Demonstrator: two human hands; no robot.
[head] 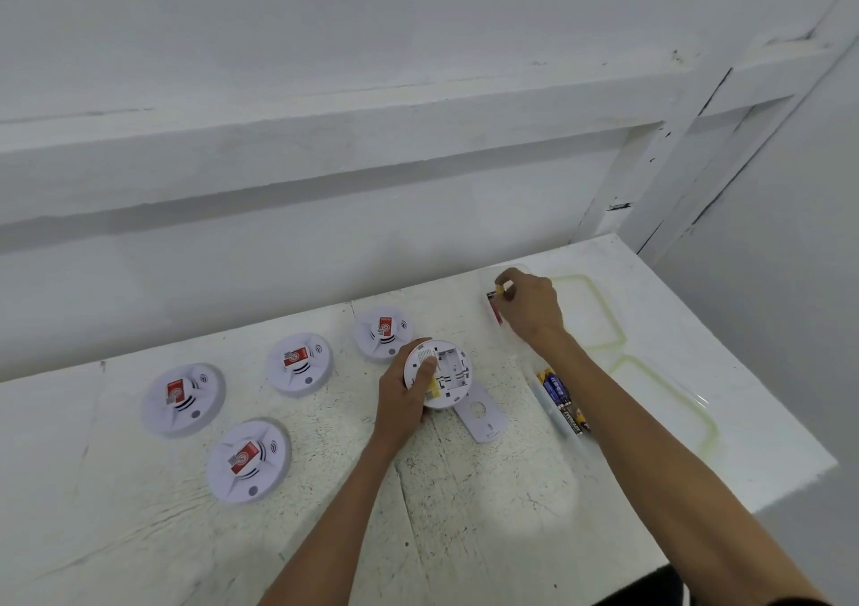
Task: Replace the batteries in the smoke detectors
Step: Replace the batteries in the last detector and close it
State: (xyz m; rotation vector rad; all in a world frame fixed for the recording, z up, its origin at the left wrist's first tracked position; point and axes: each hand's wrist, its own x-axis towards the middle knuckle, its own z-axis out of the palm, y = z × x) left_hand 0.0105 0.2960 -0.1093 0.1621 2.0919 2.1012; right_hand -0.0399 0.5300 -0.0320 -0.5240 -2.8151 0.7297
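Well left of the open detector point(453, 368), four detectors point(182, 398) lie face up on the table point(465, 535). Each has a red tag on top. They all look closed, so I think none of them is done yet, but I cannot be sure.

My left hand point(399, 401) grips the open detector from its left side, with the fingers curled round the rim and the thumb on its back. It is turned over, so I see the battery slot. Most of the slot looks bare. There is a yellow bit point(434, 384) by the thumb, and it may be a battery that is yet to come out.

A flat plate point(481, 415) lies on the table just under the open detector, sticking out to its right.

Up and right of the open detector, my right hand point(530, 303) pinches a battery point(499, 288) in its fingertips, over the far box point(492, 275). A red battery point(496, 312) lies in that box. I think this box is for the old ones.

Right of the open detector and close by, the near box point(541, 403) holds new batteries point(558, 387), blue and black. Two lids point(585, 308) lie further right.

So I judge we are on the first detector, with the old ones coming out. New ones must go in, the plate must go back on, and then four more wait
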